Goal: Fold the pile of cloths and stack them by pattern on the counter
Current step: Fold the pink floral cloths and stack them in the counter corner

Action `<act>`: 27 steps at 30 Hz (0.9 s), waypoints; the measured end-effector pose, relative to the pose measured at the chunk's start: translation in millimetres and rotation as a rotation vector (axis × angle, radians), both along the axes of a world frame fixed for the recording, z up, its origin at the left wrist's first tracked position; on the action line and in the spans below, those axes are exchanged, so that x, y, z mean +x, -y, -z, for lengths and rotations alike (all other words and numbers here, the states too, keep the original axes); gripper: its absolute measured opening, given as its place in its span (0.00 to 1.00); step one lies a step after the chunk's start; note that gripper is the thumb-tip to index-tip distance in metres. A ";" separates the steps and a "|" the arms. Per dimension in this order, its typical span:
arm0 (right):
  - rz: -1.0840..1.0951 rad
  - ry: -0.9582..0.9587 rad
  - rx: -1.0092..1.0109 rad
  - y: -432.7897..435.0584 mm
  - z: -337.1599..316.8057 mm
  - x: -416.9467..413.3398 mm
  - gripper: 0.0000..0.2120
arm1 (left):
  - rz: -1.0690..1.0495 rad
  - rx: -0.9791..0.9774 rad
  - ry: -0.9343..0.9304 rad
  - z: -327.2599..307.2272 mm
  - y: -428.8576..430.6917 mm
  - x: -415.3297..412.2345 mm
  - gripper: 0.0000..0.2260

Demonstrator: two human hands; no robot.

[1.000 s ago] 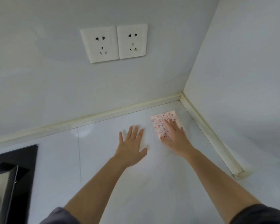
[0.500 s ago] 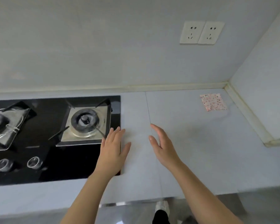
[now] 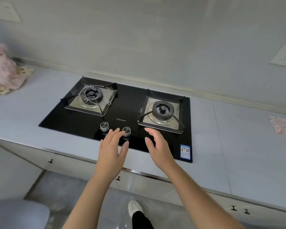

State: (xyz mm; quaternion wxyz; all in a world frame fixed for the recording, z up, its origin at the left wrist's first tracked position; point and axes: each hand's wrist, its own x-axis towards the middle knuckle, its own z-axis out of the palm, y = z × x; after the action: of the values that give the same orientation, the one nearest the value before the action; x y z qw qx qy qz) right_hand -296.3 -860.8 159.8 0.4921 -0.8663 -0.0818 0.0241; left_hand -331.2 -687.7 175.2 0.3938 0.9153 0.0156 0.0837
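Note:
A folded pink speckled cloth (image 3: pixel 283 125) lies flat on the counter (image 3: pixel 248 146) at the far right. At the far left edge a rumpled pile of cloths (image 3: pixel 4 72) sits on the counter, pink ones on top and a cream dotted one beneath. My left hand (image 3: pixel 111 149) hovers with straight fingers above the front of the hob, near its knobs. My right hand (image 3: pixel 159 150) hovers beside it, fingers relaxed. Both hands hold nothing and are far from either cloth.
A black glass gas hob (image 3: pixel 127 113) with two burners and two knobs fills the middle of the counter. Wall sockets (image 3: pixel 285 57) are at the right. Cabinet fronts and a grey floor lie below the counter's front edge.
My right hand has left the folded cloth in the right corner. Both hands and my view have swung left across the counter, past the hob, bringing the pile of cloths into sight.

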 end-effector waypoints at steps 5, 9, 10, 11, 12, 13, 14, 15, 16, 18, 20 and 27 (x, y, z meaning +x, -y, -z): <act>-0.050 0.008 0.031 -60.9 8.3 31.3 0.16 | -0.045 0.012 -0.028 8.2 -63.8 26.7 0.16; -0.103 0.009 0.041 -118.0 15.8 81.3 0.17 | -0.089 0.034 -0.031 11.3 -120.8 69.2 0.15; -0.115 0.018 0.045 -134.3 17.0 96.3 0.17 | -0.106 0.026 -0.032 12.4 -136.1 80.1 0.15; -0.127 0.016 0.048 -151.8 17.1 112.5 0.16 | -0.125 0.011 -0.040 12.5 -152.2 92.0 0.15; -0.142 0.012 0.046 -168.5 16.6 127.5 0.16 | -0.141 -0.004 -0.046 12.0 -167.1 102.8 0.15; -0.161 0.011 0.042 -183.6 15.8 140.3 0.16 | -0.153 -0.013 -0.042 10.7 -179.4 111.8 0.15; -0.181 0.013 0.037 -197.6 14.5 152.3 0.16 | -0.161 -0.015 -0.031 9.5 -190.9 119.7 0.14; -0.200 0.016 0.031 -212.2 12.9 165.0 0.16 | -0.170 -0.016 -0.021 7.8 -203.5 128.3 0.14; -0.218 0.017 0.023 -225.1 10.7 176.8 0.17 | -0.181 -0.018 -0.016 6.5 -215.1 136.6 0.14; -0.250 -0.002 0.017 -245.8 6.2 195.4 0.16 | -0.207 -0.012 -0.019 4.6 -237.9 151.2 0.13; -0.264 -0.043 0.025 -262.0 2.0 211.5 0.16 | -0.223 0.012 -0.021 4.3 -260.6 166.1 0.12; -0.277 -0.085 -0.080 -307.5 -5.5 244.2 0.16 | -0.277 0.029 -0.036 4.7 -327.9 202.2 0.11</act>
State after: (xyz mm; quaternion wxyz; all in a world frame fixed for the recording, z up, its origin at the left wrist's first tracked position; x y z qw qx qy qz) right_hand -52.2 -553.3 165.3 0.4523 -0.8638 -0.1786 0.1316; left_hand -129.0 -359.8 170.5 0.3650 0.9113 0.1477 0.1209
